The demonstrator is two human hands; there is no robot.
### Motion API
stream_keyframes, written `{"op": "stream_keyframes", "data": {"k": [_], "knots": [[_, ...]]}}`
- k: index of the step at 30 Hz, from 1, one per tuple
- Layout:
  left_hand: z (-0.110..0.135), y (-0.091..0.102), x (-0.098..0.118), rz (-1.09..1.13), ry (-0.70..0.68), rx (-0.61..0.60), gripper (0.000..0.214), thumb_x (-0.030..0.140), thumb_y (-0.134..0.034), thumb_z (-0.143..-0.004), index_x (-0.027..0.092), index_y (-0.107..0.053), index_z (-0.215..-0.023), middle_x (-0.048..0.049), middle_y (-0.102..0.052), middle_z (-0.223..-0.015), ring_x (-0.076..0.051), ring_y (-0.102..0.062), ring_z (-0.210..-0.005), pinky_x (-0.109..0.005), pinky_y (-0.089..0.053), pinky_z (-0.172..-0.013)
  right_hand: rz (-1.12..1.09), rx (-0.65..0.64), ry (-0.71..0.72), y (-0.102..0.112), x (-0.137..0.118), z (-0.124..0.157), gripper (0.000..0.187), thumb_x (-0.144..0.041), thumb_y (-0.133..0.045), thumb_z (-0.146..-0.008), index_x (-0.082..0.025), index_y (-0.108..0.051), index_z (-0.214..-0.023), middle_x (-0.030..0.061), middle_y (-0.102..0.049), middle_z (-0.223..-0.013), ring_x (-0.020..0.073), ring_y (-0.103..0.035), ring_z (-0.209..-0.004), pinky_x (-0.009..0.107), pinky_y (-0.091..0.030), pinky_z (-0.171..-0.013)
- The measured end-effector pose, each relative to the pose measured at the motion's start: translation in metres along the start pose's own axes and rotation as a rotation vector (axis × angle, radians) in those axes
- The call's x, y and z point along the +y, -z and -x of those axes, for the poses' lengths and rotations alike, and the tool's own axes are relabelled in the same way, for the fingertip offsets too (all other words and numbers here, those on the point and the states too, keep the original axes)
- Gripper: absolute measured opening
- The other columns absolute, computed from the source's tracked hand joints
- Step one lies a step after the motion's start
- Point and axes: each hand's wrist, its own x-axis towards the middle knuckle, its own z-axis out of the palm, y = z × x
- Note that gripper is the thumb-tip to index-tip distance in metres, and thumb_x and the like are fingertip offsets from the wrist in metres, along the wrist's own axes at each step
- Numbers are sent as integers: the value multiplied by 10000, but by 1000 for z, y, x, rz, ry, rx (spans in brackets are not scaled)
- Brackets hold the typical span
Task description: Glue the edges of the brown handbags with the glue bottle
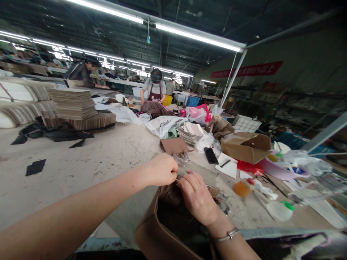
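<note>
A brown handbag stands open at the table's front edge, its dark inside facing up. My left hand is closed in a pinch just above the bag's far rim; a small shiny bit shows by its fingertips, but what it holds is hidden. Bent over that same rim, my right hand grips the bag's upper edge, its wrist crossing the opening. Clear plastic wrap shows beside the right hand. Beyond my hands lies a brown leather piece with a plastic-wrapped handle.
Stacked brown panels and black strips lie at left. To the right are a phone, a pen, a cardboard box, an orange-filled bottle and a green-capped container. A co-worker works across the table.
</note>
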Motion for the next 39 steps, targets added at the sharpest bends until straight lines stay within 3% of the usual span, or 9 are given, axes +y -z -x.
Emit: {"op": "stream_keyframes", "data": {"k": [6,11,16,21,26,30,32,36,39], "knots": [[10,-9,-5,60,-19,47,262,211,-483,-769,165,-653,-575,-25,-621,-543,-125,-463,-495,-249,-306,-512,-59,46,-121,3,-4,-5,177,-93,-377,-914,-171,-530,-869,64,-539,-832,192,-473,-763,373,-471,-708],[21,-12,-11,174,-72,40,326,261,-434,-882,155,-662,-674,-9,-637,-623,-122,-513,-585,-236,-325,-575,-70,72,-172,2,-7,-7,156,-82,-393,-906,-166,-516,-861,62,-527,-831,196,-461,-790,365,-460,-732],[26,-5,-12,123,-135,-128,205,336,-571,-823,171,-653,-733,9,-625,-639,-134,-531,-587,-237,-329,-558,-97,42,-187,2,-8,-7,146,-57,-405,-892,-160,-505,-866,61,-515,-844,198,-442,-810,359,-452,-746],[22,-11,-5,-94,-105,-46,229,228,-484,-855,182,-598,-661,-43,-661,-692,-182,-588,-672,-276,-353,-624,-123,46,-254,2,-7,-10,138,-90,-409,-906,-170,-510,-856,59,-517,-842,199,-461,-819,362,-458,-755],[21,-16,-6,-50,-47,-30,296,272,-442,-883,188,-550,-620,-11,-590,-589,-148,-528,-571,-263,-308,-554,-367,63,-262,22,4,-11,62,-149,-461,-909,-193,-503,-908,51,-553,-919,181,-525,-892,341,-487,-792],[22,-12,-5,67,3,-65,321,308,-450,-876,180,-524,-591,28,-476,-518,-115,-447,-513,-244,-265,-513,-428,120,-305,39,11,-8,576,-290,-573,-864,-198,-289,-1356,146,-464,-1291,233,-491,-1149,397,-492,-889],[23,-10,-4,120,22,-86,326,308,-444,-872,176,-523,-585,37,-450,-512,-108,-431,-509,-238,-259,-506,-309,59,-308,39,11,-7,750,-354,-640,-815,-186,-229,-1419,167,-447,-1337,262,-485,-1179,419,-476,-916],[23,-10,-5,172,65,-116,332,319,-435,-864,165,-550,-594,39,-435,-521,-107,-423,-532,-231,-254,-501,-109,-125,-345,27,5,-10,253,-402,-572,-870,-195,-630,-1004,64,-673,-889,196,-628,-812,299,-486,-695],[23,-11,-8,162,81,-107,343,315,-430,-866,163,-550,-583,41,-428,-526,-105,-414,-540,-234,-250,-503,-16,-150,-343,22,0,-14,333,-388,-495,-918,-200,-616,-673,18,-638,-663,144,-582,-613,260,-392,-555]]}}
